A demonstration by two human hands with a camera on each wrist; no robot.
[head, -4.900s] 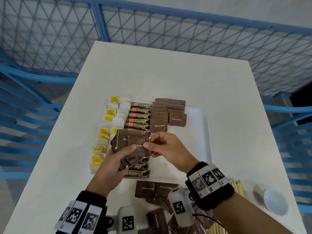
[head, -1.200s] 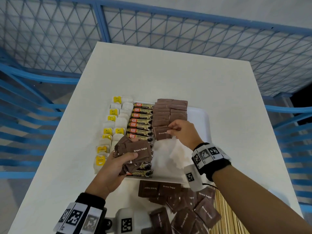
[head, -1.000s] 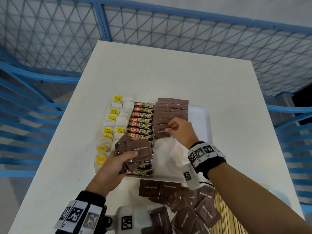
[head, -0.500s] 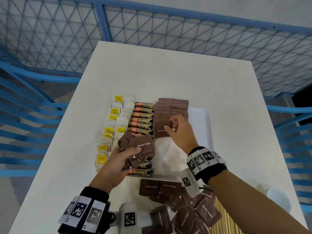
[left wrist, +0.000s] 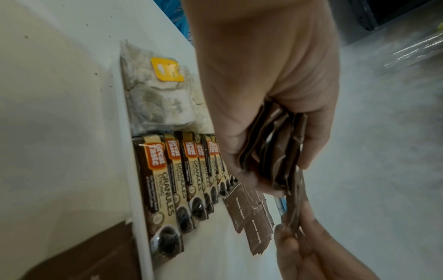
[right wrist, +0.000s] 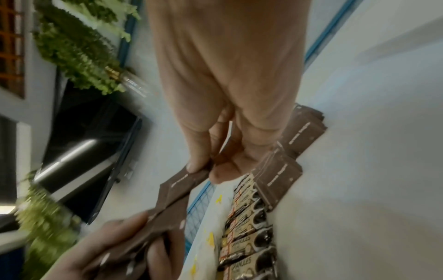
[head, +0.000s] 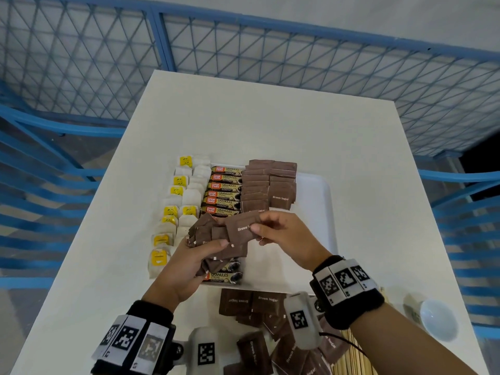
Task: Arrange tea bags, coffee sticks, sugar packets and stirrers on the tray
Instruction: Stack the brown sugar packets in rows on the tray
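**Right hand pinching top sugar packet off the left hand's stack**

Pose: The left hand (head: 186, 266) is gripping a fanned stack of brown sugar packets (head: 216, 239), thumb lying across the top, fingers curled beneath; the left wrist view is showing the packet edges wedged between palm and fingers. The right hand (head: 286, 239) is pinching the top packet (head: 240, 228) by its right end between thumb and forefinger, remaining fingers loosely curled. Both hands are hovering above the white tray (head: 316, 201), near its front half.

Room and edges: Beyond the right hand, two overlapping rows of placed sugar packets (head: 267, 185) are lying on the tray. Left of those, the coffee sticks (head: 223, 190) are running in a column that continues under the left hand. Further left, the tea bags (head: 176, 201) with yellow tags are lying along the tray's left edge. Bare tray surface is showing under and to the right of the right hand, up to the tray's right rim. Behind the wrists, loose sugar packets (head: 251, 301) are lying on the white table (head: 270, 117), with wooden stirrers (head: 349, 358) and a white cup (head: 435, 318) near the right forearm.

Change: Half a second ago the right hand was at the sugar rows, setting one down; it is now back at the stack. The left hand's grip is unchanged.
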